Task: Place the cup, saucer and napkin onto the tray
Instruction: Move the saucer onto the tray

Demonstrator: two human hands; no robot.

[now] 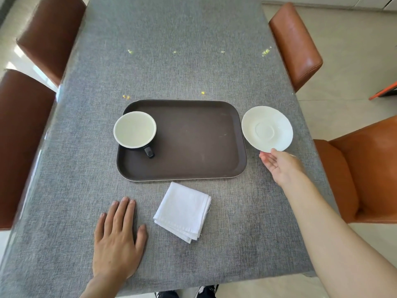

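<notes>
No text, label, brand, number or sign can be read on anything in view.

Tray (193, 134): brown, mid-table in front of you.
Cup (135, 132): upright on the tray's left part, handle toward you.
Saucer (267, 128): tilted, just right of the tray, its near edge gripped by your right hand (279, 166).
Napkin (183, 211): folded, near side of tray.
Left hand (118, 237): flat on the table (171, 61).
</notes>
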